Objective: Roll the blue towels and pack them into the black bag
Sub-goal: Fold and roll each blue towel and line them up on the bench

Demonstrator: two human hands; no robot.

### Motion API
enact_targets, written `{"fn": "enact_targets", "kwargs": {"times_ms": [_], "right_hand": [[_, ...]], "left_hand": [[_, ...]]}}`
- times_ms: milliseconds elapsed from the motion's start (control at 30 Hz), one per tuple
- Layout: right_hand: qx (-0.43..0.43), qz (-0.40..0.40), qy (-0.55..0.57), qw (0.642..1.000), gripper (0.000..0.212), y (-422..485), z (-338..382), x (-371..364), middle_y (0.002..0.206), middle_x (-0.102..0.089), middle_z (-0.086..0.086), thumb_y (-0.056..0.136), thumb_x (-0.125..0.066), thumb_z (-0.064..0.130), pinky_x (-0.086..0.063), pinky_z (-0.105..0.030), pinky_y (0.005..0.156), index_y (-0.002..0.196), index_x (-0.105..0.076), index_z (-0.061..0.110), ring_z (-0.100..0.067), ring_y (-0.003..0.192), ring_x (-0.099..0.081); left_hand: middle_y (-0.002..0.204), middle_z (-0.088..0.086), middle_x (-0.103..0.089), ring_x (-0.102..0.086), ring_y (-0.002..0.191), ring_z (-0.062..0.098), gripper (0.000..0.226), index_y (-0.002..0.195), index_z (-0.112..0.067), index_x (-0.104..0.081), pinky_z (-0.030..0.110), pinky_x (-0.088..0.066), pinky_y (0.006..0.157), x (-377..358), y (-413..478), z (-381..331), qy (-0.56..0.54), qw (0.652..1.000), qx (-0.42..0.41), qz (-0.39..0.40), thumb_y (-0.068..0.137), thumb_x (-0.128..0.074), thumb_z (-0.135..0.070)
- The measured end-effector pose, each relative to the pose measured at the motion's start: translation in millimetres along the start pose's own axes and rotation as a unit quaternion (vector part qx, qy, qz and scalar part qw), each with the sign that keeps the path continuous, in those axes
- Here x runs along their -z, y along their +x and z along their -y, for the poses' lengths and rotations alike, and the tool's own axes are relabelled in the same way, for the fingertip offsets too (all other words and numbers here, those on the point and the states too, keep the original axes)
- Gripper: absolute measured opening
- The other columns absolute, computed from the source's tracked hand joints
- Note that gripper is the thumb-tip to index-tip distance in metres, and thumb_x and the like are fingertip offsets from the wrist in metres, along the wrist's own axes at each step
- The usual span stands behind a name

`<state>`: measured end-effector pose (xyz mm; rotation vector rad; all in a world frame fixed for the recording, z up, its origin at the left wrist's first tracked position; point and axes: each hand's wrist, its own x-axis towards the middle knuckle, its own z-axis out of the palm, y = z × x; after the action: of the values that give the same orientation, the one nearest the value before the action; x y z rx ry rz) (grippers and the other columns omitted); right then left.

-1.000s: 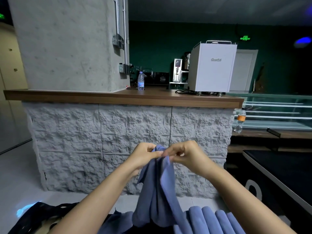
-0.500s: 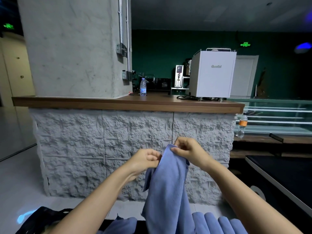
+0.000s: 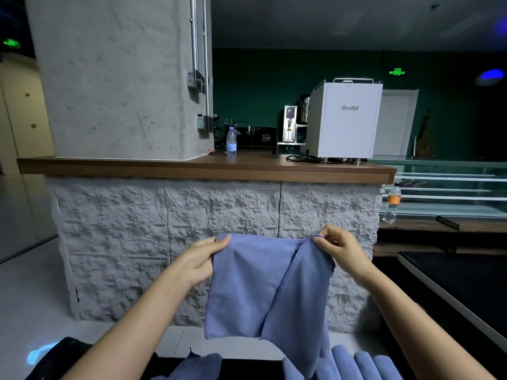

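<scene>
Holds one towel (image 3: 247, 286) up in mid-air before the stone counter (image 3: 192, 242), carried by nothing but the two hands. Pinches its top left corner in the left grip (image 3: 204, 256), clamped with the thumb on the near face. Pinches the top right corner in the right grip (image 3: 336, 246), likewise clamped, fingers curled over the hem. Stretches the top edge level between them, apparently so the cloth hangs flat and sheds its creases before rolling. Shows a fold all the same: a flap on the right lies over the front, slanting down from the right corner. Reaches with its lower end down to the rolls (image 3: 356, 364); cannot tell whether touching. Finds those lined up side by side at the bottom of the view, right of centre, presumably finished and waiting. Leaves a loose towel (image 3: 197, 364) crumpled to their left. Shows the bag (image 3: 60, 352) at the lower left, only partly in view, contents hidden. Seems to call next for opening the flap, then laying the cloth flat to roll.
</scene>
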<state>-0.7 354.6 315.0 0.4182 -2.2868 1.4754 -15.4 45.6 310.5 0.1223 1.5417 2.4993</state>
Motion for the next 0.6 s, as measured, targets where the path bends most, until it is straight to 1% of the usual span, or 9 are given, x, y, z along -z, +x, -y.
{"fn": "enact_targets", "kwargs": {"times_ms": [33, 100, 167, 267, 300, 400, 433, 500, 600], "right_hand": [[0.008, 0.01, 0.027, 1.0, 0.016, -3, 7, -1, 0.073, -0.058, -0.004, 0.09, -0.062, 0.013, -0.038, -0.027, 0.064, 0.075, -0.058, 0.015, -0.012, 0.07, -0.051], [0.024, 0.058, 0.081, 0.995, 0.007, -9, 27, -6, 0.076, -0.063, -0.006, 0.089, -0.061, 0.007, -0.043, -0.023, 0.069, 0.083, -0.062, 0.005, -0.013, 0.075, -0.056], [0.034, 0.118, 0.094, 0.988, 0.005, -15, 50, -17, 0.079, -0.067, -0.008, 0.087, -0.062, 0.001, -0.046, -0.019, 0.072, 0.089, -0.063, -0.003, -0.013, 0.077, -0.06], [0.03, 0.163, 0.111, 0.98, 0.003, -18, 73, -39, 0.075, -0.068, -0.002, 0.086, -0.062, -0.002, -0.045, -0.013, 0.069, 0.086, -0.064, 0.0, -0.007, 0.072, -0.06], [0.027, 0.159, 0.113, 0.98, 0.005, -17, 76, -46, 0.073, -0.068, -0.001, 0.086, -0.062, 0.0, -0.044, -0.013, 0.067, 0.084, -0.064, 0.003, -0.006, 0.071, -0.059], [0.02, 0.121, 0.08, 0.989, 0.008, -13, 75, -58, 0.07, -0.062, -0.016, 0.084, -0.069, 0.01, -0.038, -0.027, 0.063, 0.081, -0.062, 0.008, -0.016, 0.069, -0.052], [0.017, 0.11, 0.066, 0.992, 0.012, -13, 74, -60, 0.068, -0.061, -0.016, 0.083, -0.071, 0.012, -0.035, -0.027, 0.061, 0.078, -0.061, 0.01, -0.017, 0.068, -0.05], [0.013, 0.088, 0.049, 0.995, 0.015, -11, 71, -64, 0.065, -0.06, -0.013, 0.082, -0.073, 0.015, -0.036, -0.027, 0.057, 0.073, -0.06, 0.013, -0.017, 0.064, -0.052], [0.008, 0.07, 0.038, 0.997, 0.016, -10, 67, -68, 0.065, -0.063, -0.009, 0.08, -0.074, 0.016, -0.04, -0.026, 0.057, 0.071, -0.062, 0.014, -0.014, 0.063, -0.055]], "left_hand": [[0.097, 0.019, -0.068, -0.069, 0.078, 0.02, 0.027, 0.104, 0.007, -0.063, 0.027, -0.059, 0.07, -8, 1, -1, -0.015, 1.0, -0.009, -0.007, 0.079, -0.064, -0.004], [0.079, 0.013, -0.07, -0.069, 0.064, 0.015, 0.008, 0.092, 0.004, -0.063, 0.023, -0.058, 0.061, -26, 3, -1, -0.023, 0.999, -0.021, -0.025, 0.085, -0.059, 0.001], [0.076, 0.011, -0.071, -0.069, 0.063, 0.014, 0.009, 0.094, 0.003, -0.063, 0.023, -0.058, 0.061, -40, 6, 2, -0.004, 0.999, -0.028, -0.026, 0.085, -0.06, 0.001], [0.087, 0.014, -0.072, -0.069, 0.074, 0.017, 0.021, 0.103, 0.003, -0.065, 0.026, -0.058, 0.067, -55, 4, 9, 0.053, 0.998, -0.027, 0.01, 0.083, -0.063, -0.003], [0.092, 0.015, -0.072, -0.068, 0.078, 0.019, 0.021, 0.102, 0.002, -0.066, 0.026, -0.058, 0.069, -58, 1, 11, 0.078, 0.996, -0.028, 0.025, 0.083, -0.063, -0.004], [0.099, 0.017, -0.07, -0.065, 0.087, 0.023, 0.019, 0.104, 0.001, -0.067, 0.031, -0.054, 0.077, -64, -8, 13, 0.165, 0.985, -0.045, 0.036, 0.087, -0.06, -0.004], [0.101, 0.017, -0.071, -0.066, 0.091, 0.024, 0.02, 0.106, 0.0, -0.067, 0.031, -0.054, 0.079, -63, -11, 11, 0.186, 0.981, -0.047, 0.038, 0.088, -0.059, -0.003], [0.102, 0.014, -0.071, -0.068, 0.096, 0.022, 0.021, 0.108, -0.002, -0.067, 0.027, -0.055, 0.077, -60, -16, 8, 0.222, 0.972, -0.05, 0.052, 0.089, -0.057, -0.002], [0.097, 0.009, -0.073, -0.069, 0.087, 0.014, 0.02, 0.107, -0.004, -0.067, 0.021, -0.054, 0.069, -59, -23, 5, 0.262, 0.962, -0.055, 0.061, 0.093, -0.054, -0.007]]}}
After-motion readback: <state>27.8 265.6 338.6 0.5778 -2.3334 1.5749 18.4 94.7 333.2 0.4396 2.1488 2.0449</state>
